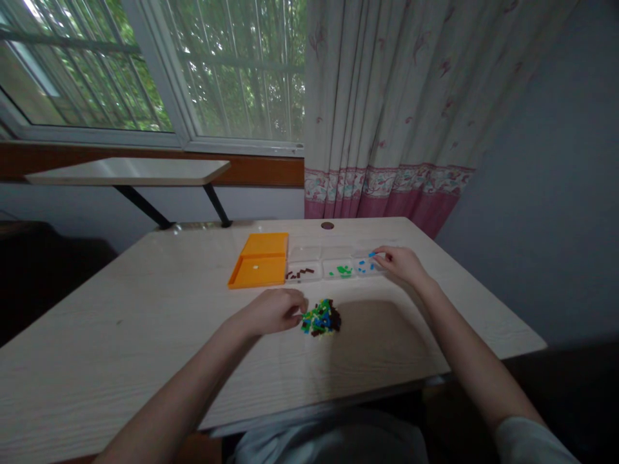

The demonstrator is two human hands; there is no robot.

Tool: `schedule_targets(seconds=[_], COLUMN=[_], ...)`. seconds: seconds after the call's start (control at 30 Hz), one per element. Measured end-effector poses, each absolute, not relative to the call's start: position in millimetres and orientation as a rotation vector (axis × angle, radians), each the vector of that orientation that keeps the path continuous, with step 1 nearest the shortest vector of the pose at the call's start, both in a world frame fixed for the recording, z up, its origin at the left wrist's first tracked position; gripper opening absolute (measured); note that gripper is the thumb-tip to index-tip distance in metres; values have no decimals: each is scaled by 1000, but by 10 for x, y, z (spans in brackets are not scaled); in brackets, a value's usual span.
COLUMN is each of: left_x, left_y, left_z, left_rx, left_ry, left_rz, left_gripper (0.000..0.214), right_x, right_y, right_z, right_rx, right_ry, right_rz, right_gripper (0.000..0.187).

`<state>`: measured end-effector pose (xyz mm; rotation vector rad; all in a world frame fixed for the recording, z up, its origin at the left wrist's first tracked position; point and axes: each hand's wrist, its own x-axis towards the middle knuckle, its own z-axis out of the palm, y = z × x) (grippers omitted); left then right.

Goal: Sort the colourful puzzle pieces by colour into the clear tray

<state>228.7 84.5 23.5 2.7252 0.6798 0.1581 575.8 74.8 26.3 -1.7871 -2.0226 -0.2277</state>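
Already we had brown bits [310,270], green bits [345,271] and blue bits [362,263] parted in the tray [337,254]; our right hand [400,263] pinched a blue piece [372,254] there, our left hand [275,311], grip unclear, was at the unsorted pile [322,318]

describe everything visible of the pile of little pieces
The pile is a low, loose heap of small, plastic-looking pieces: green, blue, yellow and dark brown, the brown densest at right. It lies on the table, on the near side of the clear tray. The left hand's fingertips are at its left edge. Exact shapes are unclear.
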Motion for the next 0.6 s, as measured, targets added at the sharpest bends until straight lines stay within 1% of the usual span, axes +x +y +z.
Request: schedule_targets(seconds=[0.13, 0.3, 0.6], left_x=[2274, 2261, 2268], left_y=[848, 859, 880], left_z=[264, 246, 209], left_rx=[2734, 2721, 2730], left_ry=[750, 764, 692], left_rz=[140, 126, 156], left_gripper=[17, 15, 13], right_x=[5867, 5830, 5697], right_y=[801, 832, 787], right_z=[210, 116, 165], right_rx=[-1873, -1861, -1823], right_ry=[-2053, -2102, -2072], right_rz=[-140, -9, -53], right_gripper=[26, 26, 27])
